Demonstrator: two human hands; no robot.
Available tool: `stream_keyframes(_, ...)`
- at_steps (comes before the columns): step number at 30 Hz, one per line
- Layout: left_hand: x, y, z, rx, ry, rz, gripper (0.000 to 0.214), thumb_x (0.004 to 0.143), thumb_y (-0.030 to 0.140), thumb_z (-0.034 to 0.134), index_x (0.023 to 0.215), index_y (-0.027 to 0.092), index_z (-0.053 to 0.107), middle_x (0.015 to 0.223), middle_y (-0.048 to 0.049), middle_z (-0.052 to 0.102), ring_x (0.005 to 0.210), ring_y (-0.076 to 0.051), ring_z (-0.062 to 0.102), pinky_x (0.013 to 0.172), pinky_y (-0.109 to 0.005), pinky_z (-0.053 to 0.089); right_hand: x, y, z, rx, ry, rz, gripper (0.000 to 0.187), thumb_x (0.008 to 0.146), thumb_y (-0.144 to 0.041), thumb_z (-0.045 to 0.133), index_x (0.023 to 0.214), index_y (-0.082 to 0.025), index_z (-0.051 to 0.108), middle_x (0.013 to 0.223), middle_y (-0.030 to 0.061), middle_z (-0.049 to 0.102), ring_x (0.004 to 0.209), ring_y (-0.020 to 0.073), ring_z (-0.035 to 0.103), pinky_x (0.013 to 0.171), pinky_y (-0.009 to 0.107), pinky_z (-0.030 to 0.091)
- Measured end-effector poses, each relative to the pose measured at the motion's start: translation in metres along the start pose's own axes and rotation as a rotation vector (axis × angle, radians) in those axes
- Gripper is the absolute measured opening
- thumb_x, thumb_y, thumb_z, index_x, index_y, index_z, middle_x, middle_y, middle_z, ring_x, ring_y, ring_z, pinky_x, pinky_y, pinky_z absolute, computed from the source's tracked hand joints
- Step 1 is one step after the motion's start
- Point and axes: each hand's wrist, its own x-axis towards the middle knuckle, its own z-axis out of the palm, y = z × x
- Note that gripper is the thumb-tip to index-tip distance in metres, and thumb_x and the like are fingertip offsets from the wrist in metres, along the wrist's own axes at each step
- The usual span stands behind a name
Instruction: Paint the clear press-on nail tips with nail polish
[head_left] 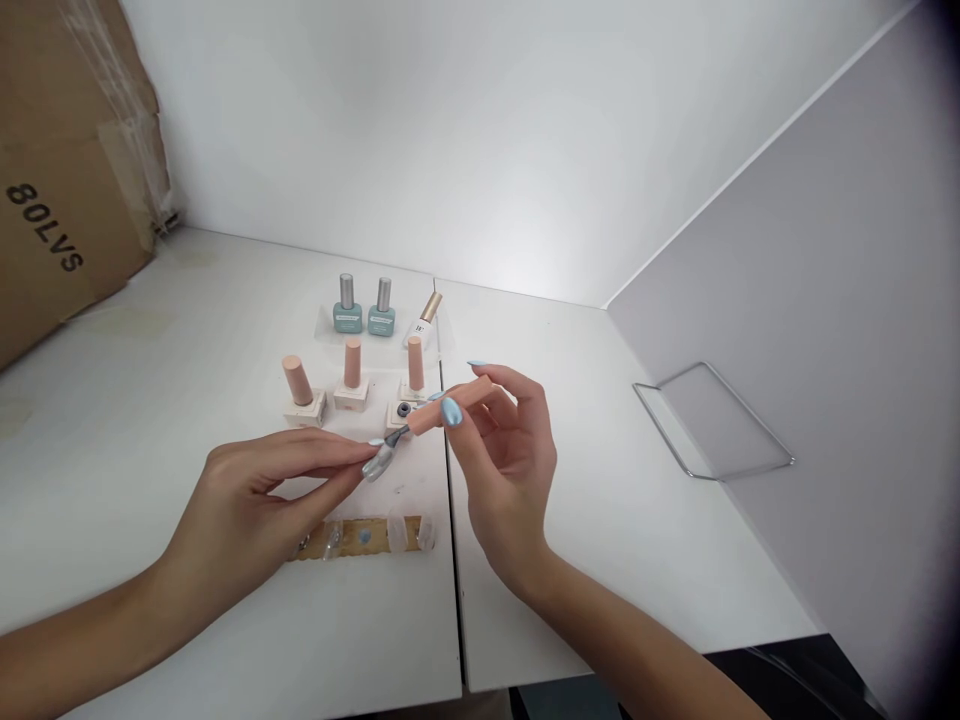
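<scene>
My left hand pinches a clear false nail between thumb and fingertips. My right hand grips the peach cap of a nail polish brush, its dark grey bristle end meeting the nail. Just behind the brush stands an uncapped polish bottle, its dark-ringed neck facing up, partly hidden by the cap. Below my left hand lies a wooden strip with clear nail tips and a blue dot on it; the hand covers its left end.
Three peach-capped bottles stand behind my hands. Farther back, two teal bottles and a tilted gold-capped white bottle rest in a clear tray. A cardboard box is at left, a metal wire frame at right. A seam divides the tabletop.
</scene>
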Motion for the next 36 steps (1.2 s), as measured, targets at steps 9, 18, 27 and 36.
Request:
stream_keyframes(9, -0.001, 0.0, 0.0, 0.021, 0.011, -0.005, 0.011, 0.084, 0.033, 0.079, 0.09, 0.039, 0.087, 0.09, 0.0042, 0.086, 0.08, -0.021, 0.082, 0.056, -0.02, 0.065, 0.002, -0.003, -0.003, -0.016, 0.062, 0.017, 0.018, 0.098, -0.022, 0.067, 0.111, -0.03, 0.058, 0.079, -0.0058, 0.072, 0.084, 0.0163, 0.077, 0.083, 0.04, 0.065)
stream_keyframes(18, 0.002, 0.001, -0.001, 0.01, 0.009, -0.045, 0.008, 0.083, 0.033, 0.08, 0.086, 0.036, 0.086, 0.086, 0.005, 0.086, 0.072, -0.019, 0.082, 0.061, -0.019, 0.066, -0.005, -0.002, 0.001, 0.061, -0.127, -0.136, 0.031, 0.096, -0.013, 0.067, 0.121, -0.031, 0.06, 0.083, -0.0042, 0.073, 0.076, 0.0135, 0.074, 0.073, 0.034, 0.066)
stream_keyframes(27, 0.001, -0.001, -0.001, -0.071, -0.024, -0.137, 0.005, 0.08, 0.034, 0.083, 0.084, 0.035, 0.086, 0.082, 0.0044, 0.086, 0.068, -0.018, 0.082, 0.062, -0.018, 0.067, 0.003, 0.001, -0.001, -0.004, 0.052, 0.069, 0.016, 0.099, -0.023, 0.065, 0.11, -0.029, 0.055, 0.078, -0.0053, 0.075, 0.091, 0.0173, 0.078, 0.096, 0.046, 0.064)
stream_keyframes(36, 0.009, 0.0, 0.001, -0.13, -0.11, -0.176, 0.012, 0.082, 0.044, 0.082, 0.081, 0.031, 0.084, 0.076, 0.0022, 0.084, 0.064, -0.016, 0.08, 0.054, -0.016, 0.06, -0.006, 0.002, -0.003, 0.076, -0.091, -0.089, 0.029, 0.095, -0.017, 0.07, 0.119, -0.029, 0.06, 0.09, -0.0015, 0.073, 0.083, 0.0158, 0.077, 0.076, 0.036, 0.069)
